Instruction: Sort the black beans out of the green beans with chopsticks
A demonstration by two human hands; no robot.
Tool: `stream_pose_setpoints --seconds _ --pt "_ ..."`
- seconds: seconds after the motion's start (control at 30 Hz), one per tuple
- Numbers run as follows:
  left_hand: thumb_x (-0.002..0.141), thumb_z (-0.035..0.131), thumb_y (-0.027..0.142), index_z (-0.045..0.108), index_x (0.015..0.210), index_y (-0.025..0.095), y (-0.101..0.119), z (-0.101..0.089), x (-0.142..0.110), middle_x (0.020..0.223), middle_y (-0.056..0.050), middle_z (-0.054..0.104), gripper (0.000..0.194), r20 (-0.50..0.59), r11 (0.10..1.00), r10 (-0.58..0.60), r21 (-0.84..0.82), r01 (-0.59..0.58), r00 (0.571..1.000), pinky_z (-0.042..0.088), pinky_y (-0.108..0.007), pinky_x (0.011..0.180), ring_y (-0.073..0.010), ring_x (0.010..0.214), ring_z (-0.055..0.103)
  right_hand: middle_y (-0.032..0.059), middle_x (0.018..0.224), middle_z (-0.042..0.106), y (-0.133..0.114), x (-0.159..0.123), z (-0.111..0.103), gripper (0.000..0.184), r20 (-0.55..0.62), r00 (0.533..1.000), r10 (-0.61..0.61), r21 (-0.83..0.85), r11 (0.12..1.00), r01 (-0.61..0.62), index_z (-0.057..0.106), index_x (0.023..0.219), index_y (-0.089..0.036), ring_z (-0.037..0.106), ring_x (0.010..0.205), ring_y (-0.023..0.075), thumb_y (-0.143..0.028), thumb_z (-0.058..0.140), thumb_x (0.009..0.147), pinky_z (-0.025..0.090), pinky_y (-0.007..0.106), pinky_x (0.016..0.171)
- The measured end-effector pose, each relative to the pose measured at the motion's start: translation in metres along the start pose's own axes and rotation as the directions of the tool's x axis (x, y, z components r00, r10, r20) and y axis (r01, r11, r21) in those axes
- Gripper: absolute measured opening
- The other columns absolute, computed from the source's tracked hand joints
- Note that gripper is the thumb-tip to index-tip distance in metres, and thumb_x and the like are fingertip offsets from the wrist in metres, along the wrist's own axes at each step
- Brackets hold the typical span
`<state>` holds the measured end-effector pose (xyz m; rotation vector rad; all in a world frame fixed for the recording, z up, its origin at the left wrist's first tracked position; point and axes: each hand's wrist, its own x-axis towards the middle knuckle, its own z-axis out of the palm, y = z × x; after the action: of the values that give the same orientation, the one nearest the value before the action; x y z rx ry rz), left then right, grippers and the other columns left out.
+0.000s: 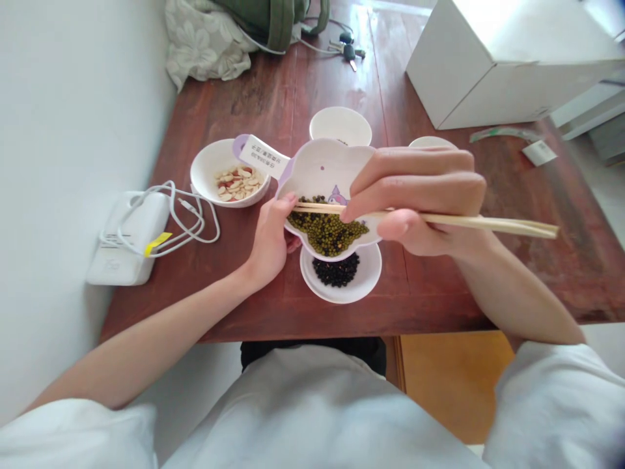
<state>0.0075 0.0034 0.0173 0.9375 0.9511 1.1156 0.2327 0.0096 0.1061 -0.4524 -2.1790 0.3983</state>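
Note:
My left hand grips the left rim of a scalloped white bowl with a lilac edge and a labelled handle. Green beans, with some darker ones among them, lie toward its near side; the bowl is tilted toward me. My right hand is closed around a pair of wooden chopsticks, whose tips reach across the beans to near my left thumb. Whether the tips pinch a bean is too small to tell. Beneath the scalloped bowl, a white bowl holds black beans.
A white bowl of sliced nuts stands at left, another white bowl behind. A third bowl is partly hidden by my right hand. Around are a white power bank with cable, keys, a green bag and a large white box.

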Motion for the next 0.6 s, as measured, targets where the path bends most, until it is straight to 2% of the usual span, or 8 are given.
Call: stream_pose_setpoints --seconds 0.07,0.13,0.27,0.37,0.5,0.6 --pt "0.092 0.075 0.068 0.05 0.07 0.024 0.001 0.0 -0.001 0.052 0.004 0.042 0.055 -0.015 1.0 0.003 -0.002 -0.003 1.0 0.015 -0.026 0.034 -0.008 0.038 0.034 0.0008 0.085 0.078 0.0 0.002 0.0 0.044 0.034 0.999 -0.006 0.008 1.0 0.005 0.082 0.085 -0.026 0.068 0.072 0.0135 -0.054 0.061 0.112 0.06 0.031 0.073" --pt "0.092 0.076 0.068 0.051 0.07 0.024 0.0 -0.001 -0.001 0.053 0.004 0.043 0.055 -0.018 1.0 0.013 -0.002 -0.013 1.0 0.016 -0.026 0.034 -0.0078 0.038 0.035 -0.0001 0.083 0.078 0.0 0.002 -0.002 0.047 0.047 0.998 0.05 0.01 0.999 -0.051 0.081 0.082 -0.028 0.068 0.069 0.0124 -0.056 0.06 0.112 0.06 0.03 0.071" --pt "0.093 0.077 0.068 0.055 0.072 0.023 -0.005 -0.006 0.001 0.055 0.004 0.047 0.054 0.015 0.999 0.047 -0.008 -0.047 0.999 0.018 -0.026 0.034 -0.0077 0.038 0.039 0.0008 0.079 0.078 -0.003 0.0 -0.01 0.051 -0.012 0.993 0.114 0.042 0.993 -0.113 0.082 0.078 -0.027 0.068 0.065 0.0127 -0.052 0.057 0.114 0.053 0.031 0.062" --pt "0.094 0.075 0.066 0.055 0.073 0.023 -0.007 -0.008 0.002 0.054 0.004 0.048 0.052 0.002 0.999 0.053 -0.002 -0.053 0.999 0.016 -0.026 0.033 -0.0088 0.038 0.04 0.0009 0.086 0.08 -0.004 -0.006 -0.016 0.048 -0.052 0.983 0.179 0.054 0.983 -0.176 0.087 0.086 -0.029 0.071 0.068 0.0131 -0.052 0.056 0.115 0.054 0.032 0.064" --pt "0.093 0.076 0.066 0.054 0.075 0.025 -0.006 -0.006 0.003 0.054 0.005 0.047 0.05 -0.049 0.996 0.08 -0.021 -0.081 0.996 0.017 -0.027 0.034 -0.0088 0.037 0.038 0.0014 0.094 0.084 0.0 -0.011 -0.022 0.038 -0.048 0.971 0.234 0.078 0.97 -0.23 0.09 0.099 -0.033 0.076 0.078 0.0165 -0.048 0.059 0.114 0.058 0.034 0.071" --pt "0.094 0.074 0.068 0.054 0.077 0.025 -0.008 -0.007 0.002 0.055 0.004 0.047 0.05 -0.034 0.997 0.073 -0.026 -0.074 0.997 0.019 -0.028 0.035 -0.0101 0.038 0.039 0.0028 0.092 0.085 0.005 -0.01 -0.027 0.023 -0.052 0.979 0.198 0.104 0.976 -0.192 0.09 0.097 -0.031 0.076 0.078 0.0183 -0.04 0.071 0.109 0.058 0.035 0.07"
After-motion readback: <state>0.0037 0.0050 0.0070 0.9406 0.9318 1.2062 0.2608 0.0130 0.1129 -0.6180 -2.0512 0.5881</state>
